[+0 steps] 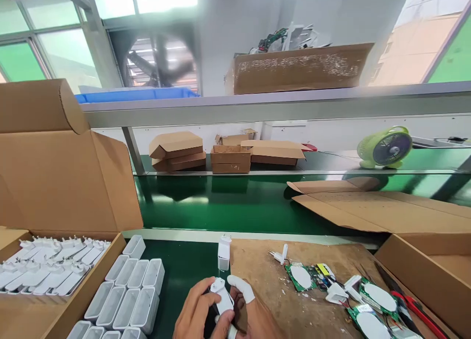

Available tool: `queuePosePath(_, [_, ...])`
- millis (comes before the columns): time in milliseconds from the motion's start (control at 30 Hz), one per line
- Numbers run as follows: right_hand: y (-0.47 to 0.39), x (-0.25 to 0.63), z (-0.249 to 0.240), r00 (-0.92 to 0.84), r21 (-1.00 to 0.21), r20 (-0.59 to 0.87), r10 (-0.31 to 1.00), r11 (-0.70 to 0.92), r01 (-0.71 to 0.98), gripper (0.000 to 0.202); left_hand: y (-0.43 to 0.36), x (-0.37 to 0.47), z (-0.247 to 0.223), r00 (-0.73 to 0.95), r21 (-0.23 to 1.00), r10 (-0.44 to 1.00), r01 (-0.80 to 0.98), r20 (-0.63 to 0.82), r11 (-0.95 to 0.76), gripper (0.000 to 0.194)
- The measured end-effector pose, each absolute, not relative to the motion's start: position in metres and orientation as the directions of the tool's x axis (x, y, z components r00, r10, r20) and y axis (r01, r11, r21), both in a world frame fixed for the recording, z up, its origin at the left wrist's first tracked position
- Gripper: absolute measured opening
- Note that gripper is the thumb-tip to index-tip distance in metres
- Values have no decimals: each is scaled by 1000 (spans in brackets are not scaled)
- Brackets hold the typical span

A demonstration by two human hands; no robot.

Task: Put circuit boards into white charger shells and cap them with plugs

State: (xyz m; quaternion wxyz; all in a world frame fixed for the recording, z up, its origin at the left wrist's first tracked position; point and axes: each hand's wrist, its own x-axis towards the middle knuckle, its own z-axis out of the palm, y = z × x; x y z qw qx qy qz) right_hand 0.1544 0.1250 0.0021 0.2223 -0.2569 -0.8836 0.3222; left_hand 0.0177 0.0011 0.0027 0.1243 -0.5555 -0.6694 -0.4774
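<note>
In my left hand (196, 307) is a small white plastic housing (223, 302) with a rounded end, gripped between thumb and fingers. My right hand (253, 309), with white coverings on some fingertips, closes around the other side of the same housing. A dark area lies under the piece, and my fingers hide much of its lower end. Just beyond my hands stands another white plastic piece (223, 253). Rows of open white plastic cases (127, 302) lie to the left of my left hand.
An open carton (119, 243) at left holds many white parts (55, 265). On the brown board (265, 260) lie green circuit boards (300, 277) and red-handled pliers (419, 309). Another open carton (423, 275) is at right. A green fan (384, 147) and small cardboard boxes (230, 160) stand behind.
</note>
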Motion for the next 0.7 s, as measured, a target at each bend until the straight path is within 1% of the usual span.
queuePosePath(100, [121, 155, 6, -784, -705, 226, 579, 652, 279, 45, 2, 12, 7, -280, 424, 672, 904, 686, -55, 11])
queuePosePath(167, [117, 157, 12, -783, -716, 203, 588, 635, 291, 54, 2, 8, 10, -240, 401, 725, 915, 645, -53, 9])
queuePosePath(267, [113, 162, 21, -785, -730, 153, 600, 605, 319, 65, -1, 4, 19, -207, 433, 832, 900, 515, -45, 5])
queuePosePath(300, [113, 164, 24, -791, -735, 135, 596, 596, 324, 68, -2, 3, 24, -204, 459, 869, 888, 452, -30, 7])
queuePosePath(400, [118, 169, 31, -813, -750, 91, 575, 577, 324, 64, -1, -3, 46, -230, 532, 940, 845, 254, 63, 16])
queuePosePath(467, [125, 170, 33, -820, -766, 89, 565, 566, 306, 62, 6, -12, 64, -261, 535, 955, 831, 141, 149, 20])
queuePosePath(500, [129, 169, 33, -812, -779, 100, 575, 553, 295, 65, 12, -18, 72, -276, 527, 956, 829, 98, 186, 21])
queuePosePath(600, [139, 167, 30, -751, -828, 100, 653, 473, 301, 86, 40, -43, 92, -312, 506, 950, 824, 29, 256, 25])
queuePosePath(633, [141, 166, 28, -732, -832, 89, 676, 455, 319, 90, 50, -51, 95, -310, 514, 950, 819, 24, 255, 26])
queuePosePath(700, [144, 166, 25, -714, -803, 75, 696, 467, 371, 88, 69, -62, 97, -283, 549, 959, 804, 19, 227, 29])
